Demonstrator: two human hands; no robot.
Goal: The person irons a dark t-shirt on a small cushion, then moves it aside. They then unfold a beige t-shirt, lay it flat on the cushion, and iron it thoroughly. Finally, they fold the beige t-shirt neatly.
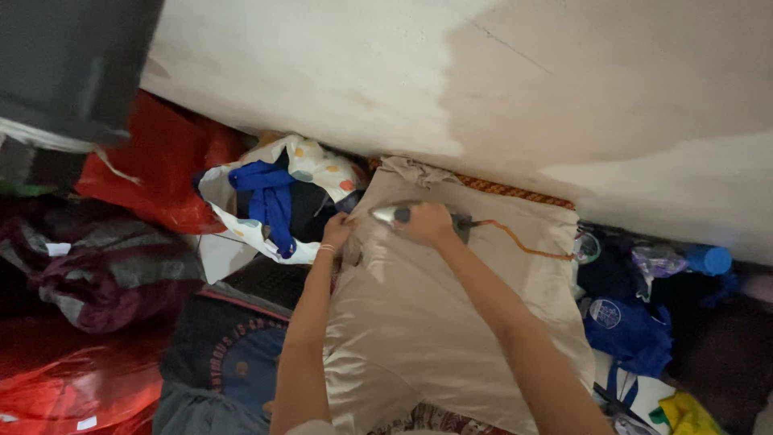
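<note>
The right hand (425, 222) grips the silver metal iron (394, 214) while the left hand (336, 232) pins the beige cotton garment (427, 322) flat, keeping it smooth.

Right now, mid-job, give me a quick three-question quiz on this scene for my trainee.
1. True or false: the right hand grips the iron on the beige garment.
2. What is the left hand doing? A) lifting the red plastic bag B) pressing on the beige garment's edge beside the iron C) holding the orange cord
3. Fill in: the iron's cord runs off toward the person's ____ side.

Key: 1 true; 2 B; 3 right.
</note>
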